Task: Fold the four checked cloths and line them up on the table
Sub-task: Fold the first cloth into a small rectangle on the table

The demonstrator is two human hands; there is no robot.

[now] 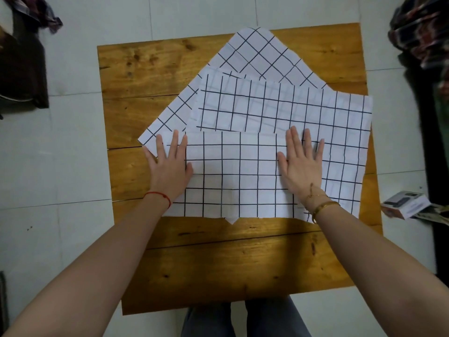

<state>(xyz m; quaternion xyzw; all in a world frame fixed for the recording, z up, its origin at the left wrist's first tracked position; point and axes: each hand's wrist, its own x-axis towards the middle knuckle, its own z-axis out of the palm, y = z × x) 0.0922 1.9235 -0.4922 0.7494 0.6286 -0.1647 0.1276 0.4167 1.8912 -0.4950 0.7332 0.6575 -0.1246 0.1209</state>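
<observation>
Folded white checked cloth [230, 173] with black grid lines, lying at the centre of the wooden table [218, 259] atop overlapping unfolded checked cloths [279, 105], pressed flat by left hand [167, 166] and right hand [301, 166], fingers straight and spread; no legible writing.

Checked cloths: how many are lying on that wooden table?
3 seen: the folded cloth under both hands, the middle cloth behind it, the diagonal cloth farthest back. A fourth may be hidden.

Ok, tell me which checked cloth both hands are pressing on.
The nearest, top cloth, with the left hand and right hand flat on it. The others lie beneath and farther back; the farthest cloth sits diagonally.
</observation>
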